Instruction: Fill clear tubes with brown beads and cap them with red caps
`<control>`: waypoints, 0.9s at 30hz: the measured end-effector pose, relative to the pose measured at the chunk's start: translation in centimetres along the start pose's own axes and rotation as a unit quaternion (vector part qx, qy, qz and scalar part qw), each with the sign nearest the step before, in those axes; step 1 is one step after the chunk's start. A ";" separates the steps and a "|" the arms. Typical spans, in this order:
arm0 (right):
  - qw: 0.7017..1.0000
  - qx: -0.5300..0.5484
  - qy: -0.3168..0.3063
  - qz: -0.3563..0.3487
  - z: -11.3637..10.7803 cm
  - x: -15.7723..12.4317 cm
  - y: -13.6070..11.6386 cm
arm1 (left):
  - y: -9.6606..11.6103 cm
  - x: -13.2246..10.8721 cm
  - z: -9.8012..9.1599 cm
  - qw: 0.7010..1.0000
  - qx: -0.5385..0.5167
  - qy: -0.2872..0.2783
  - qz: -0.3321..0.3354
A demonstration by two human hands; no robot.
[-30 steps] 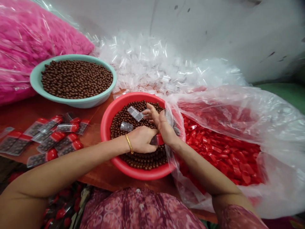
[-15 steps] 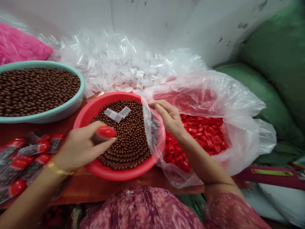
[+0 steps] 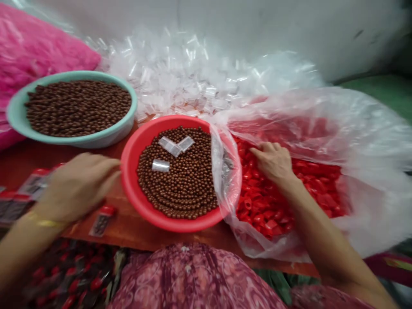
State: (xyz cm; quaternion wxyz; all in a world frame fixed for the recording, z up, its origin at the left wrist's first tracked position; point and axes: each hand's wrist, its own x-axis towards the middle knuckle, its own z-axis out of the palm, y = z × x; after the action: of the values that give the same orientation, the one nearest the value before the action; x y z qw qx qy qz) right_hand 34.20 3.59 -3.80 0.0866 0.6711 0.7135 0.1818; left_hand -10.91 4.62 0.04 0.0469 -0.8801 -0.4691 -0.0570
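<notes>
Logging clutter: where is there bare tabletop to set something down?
Bare table shows between the red basin and the nearest red-capped pack, plus a thin strip in front of the basin. Crowded: clear plastic pieces behind, bagged red pieces right, more packs left.

Our right hand [image 3: 274,163] is among red caps [image 3: 262,214] in a clear bag [image 3: 380,171] — our left hand [image 3: 79,186], blurred, near capped packs [image 3: 101,223] on the table [image 3: 125,229], beside a red basin [image 3: 127,178] of beads [image 3: 180,189].

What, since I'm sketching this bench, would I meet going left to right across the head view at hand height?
Left hand → red basin holding brown beads → right hand.
</notes>
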 end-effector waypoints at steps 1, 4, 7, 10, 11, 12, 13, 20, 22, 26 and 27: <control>1.000 -0.002 0.007 -0.004 0.0 -0.1 0.1 | 1.4 1.2 -0.1 0.999 0.018 -0.036 0.036; 0.999 0.005 0.038 -0.005 0.1 -0.9 0.5 | 4.5 5.1 0.5 0.983 0.028 -0.150 0.100; 0.997 0.046 0.041 0.036 0.4 -2.3 0.5 | 5.6 7.8 2.2 0.974 0.071 -0.201 0.082; 0.988 0.130 0.031 0.082 0.4 -3.6 0.1 | 5.5 9.1 4.1 0.966 0.074 -0.232 0.081; 0.982 0.159 0.029 0.094 0.4 -3.9 -0.1 | 5.4 9.4 4.6 0.965 0.062 -0.235 0.104; 0.977 0.185 0.028 0.105 0.3 -4.1 -0.3 | 5.3 9.7 5.0 0.963 0.048 -0.229 0.134; 0.971 0.208 0.029 0.115 0.3 -4.2 -0.5 | 5.3 9.9 5.2 0.961 0.036 -0.218 0.165; 0.935 0.312 0.056 0.162 0.6 -4.8 -0.9 | 7.5 9.7 2.8 0.972 0.045 -0.230 -0.026; 0.915 0.350 0.068 0.191 0.6 -4.9 -1.0 | 8.1 9.7 2.7 0.960 0.018 -0.275 -0.054; 0.880 0.413 0.080 0.221 0.8 -5.2 -1.4 | 8.5 10.3 4.5 0.959 -0.042 -0.269 -0.083; 0.876 0.421 0.084 0.219 0.8 -5.4 -1.5 | 8.5 10.6 4.9 0.958 -0.061 -0.262 -0.097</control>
State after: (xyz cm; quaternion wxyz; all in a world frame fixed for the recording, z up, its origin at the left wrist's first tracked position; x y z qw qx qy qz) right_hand 33.58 -1.65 -5.75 -0.3063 0.7652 0.5624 -0.0655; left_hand 2.30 9.22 -3.56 -0.1371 -0.8154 -0.5439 0.1429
